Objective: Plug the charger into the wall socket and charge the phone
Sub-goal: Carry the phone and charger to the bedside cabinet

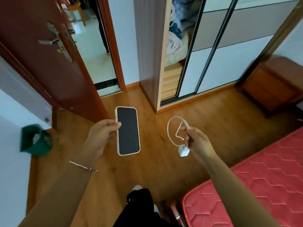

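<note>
two hands (102, 135), phone (128, 131) left, charger (183, 151) right

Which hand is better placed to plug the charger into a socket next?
Right. The right hand already holds the charger and its looped cable. The left hand is full with the phone. No wall socket shows in this view.

Even, soft daylight, glare on the pale hallway floor (91, 46), faint shadows, wide-angle bowing at edges, green bin (35, 140) motion-blurred
</note>
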Motion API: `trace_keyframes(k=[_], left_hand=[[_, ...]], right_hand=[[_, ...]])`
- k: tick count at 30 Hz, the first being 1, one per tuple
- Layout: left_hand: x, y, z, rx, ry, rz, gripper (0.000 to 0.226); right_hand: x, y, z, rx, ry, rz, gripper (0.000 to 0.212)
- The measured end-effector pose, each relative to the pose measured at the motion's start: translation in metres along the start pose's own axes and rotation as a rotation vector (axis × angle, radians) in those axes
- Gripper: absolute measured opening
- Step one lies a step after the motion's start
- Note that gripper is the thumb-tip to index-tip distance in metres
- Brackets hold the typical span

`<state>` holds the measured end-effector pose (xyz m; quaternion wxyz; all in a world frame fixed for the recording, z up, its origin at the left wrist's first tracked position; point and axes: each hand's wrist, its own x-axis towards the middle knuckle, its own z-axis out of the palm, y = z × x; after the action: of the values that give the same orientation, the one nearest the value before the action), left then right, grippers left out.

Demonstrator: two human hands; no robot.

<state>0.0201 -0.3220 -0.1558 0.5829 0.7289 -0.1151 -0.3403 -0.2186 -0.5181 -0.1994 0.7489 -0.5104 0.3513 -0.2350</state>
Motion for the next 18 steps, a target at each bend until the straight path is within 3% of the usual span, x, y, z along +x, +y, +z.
trace_keyframes(k=[6, 18], left_hand=[[0.089, 0.037, 0.067, 0.048, -0.148, -0.041, 0.024], [0.260, 0.115, 0.185, 0.161, -0.503, -0.038, 0.010]], right_hand=[[0.059, -0.013, -0.026, 0.081, 0.185, -0.018, 0.028], [0.146, -0.061, -0.062, 0.177, 0.606, -0.131, 0.026]])
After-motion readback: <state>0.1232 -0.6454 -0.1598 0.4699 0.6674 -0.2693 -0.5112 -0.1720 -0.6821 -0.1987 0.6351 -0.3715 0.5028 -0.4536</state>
